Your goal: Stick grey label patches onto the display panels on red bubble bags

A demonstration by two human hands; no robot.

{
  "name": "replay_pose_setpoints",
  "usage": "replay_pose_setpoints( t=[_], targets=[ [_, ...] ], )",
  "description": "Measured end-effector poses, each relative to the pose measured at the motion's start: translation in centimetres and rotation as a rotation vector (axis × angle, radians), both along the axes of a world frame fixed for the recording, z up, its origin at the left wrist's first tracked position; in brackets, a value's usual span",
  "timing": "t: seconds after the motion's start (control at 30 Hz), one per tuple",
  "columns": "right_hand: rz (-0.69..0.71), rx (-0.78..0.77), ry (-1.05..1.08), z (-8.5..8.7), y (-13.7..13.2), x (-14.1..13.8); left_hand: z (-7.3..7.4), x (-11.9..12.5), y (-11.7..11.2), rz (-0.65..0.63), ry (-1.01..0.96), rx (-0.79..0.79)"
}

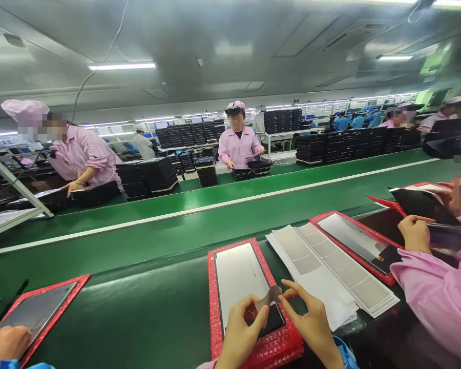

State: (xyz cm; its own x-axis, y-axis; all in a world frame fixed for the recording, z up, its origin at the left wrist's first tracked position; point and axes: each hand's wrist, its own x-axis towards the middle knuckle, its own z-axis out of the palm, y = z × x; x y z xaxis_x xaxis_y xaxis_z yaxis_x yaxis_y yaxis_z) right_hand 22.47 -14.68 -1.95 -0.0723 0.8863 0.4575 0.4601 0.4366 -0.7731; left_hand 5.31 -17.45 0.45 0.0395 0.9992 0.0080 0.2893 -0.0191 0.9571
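Left hand (pixel 240 335), right hand (pixel 309 323) pinch film (pixel 269 298); black panel (pixel 272 322) partly hidden.

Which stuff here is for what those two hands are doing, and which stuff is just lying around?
Being used:
left hand, right hand, small grey film piece, white-faced panel, red bubble mat

Just nearby:
stacked sheets of grey pads, red-framed panel, green conveyor belt

The left hand (pixel 242 333) and right hand (pixel 311 323) are reaching up from the lower edge of view, wrists low, fingers curling inward, the right fingertips (pixel 288 288) angling toward the left hand.
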Motion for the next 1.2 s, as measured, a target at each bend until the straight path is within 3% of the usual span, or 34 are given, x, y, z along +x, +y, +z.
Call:
replay_pose_setpoints(
  t=[0.23, 0.4, 0.53, 0.7, 0.9, 1.2],
  targets=[
    [0.096, -0.216, 0.088, 0.0, 0.1, -0.3, 0.2, -2.0, -0.6, -0.001, 0.077, -0.046],
    [0.279, -0.308, 0.113, 0.8, 0.0, 0.2, 0.1, -3.0, -1.1, 0.003, 0.095, -0.033],
    [0.403, -0.404, 0.3, 0.7, 0.1, 0.2, -0.4, -3.2, -1.4, 0.039, 0.142, -0.072],
    [0.417, -0.496, 0.385, -0.4, 0.6, 0.2, -0.8, -3.3, -1.5, 0.052, 0.215, -0.121],
    [0.419, -0.483, 0.34, -1.5, 0.9, 0.4, -0.9, -3.3, -1.1, 0.048, 0.31, -0.123],
    [0.467, -0.517, 0.238, -1.2, 1.3, 0.6, -1.9, -3.5, -0.6, 0.018, 0.403, -0.141]
  ],
)
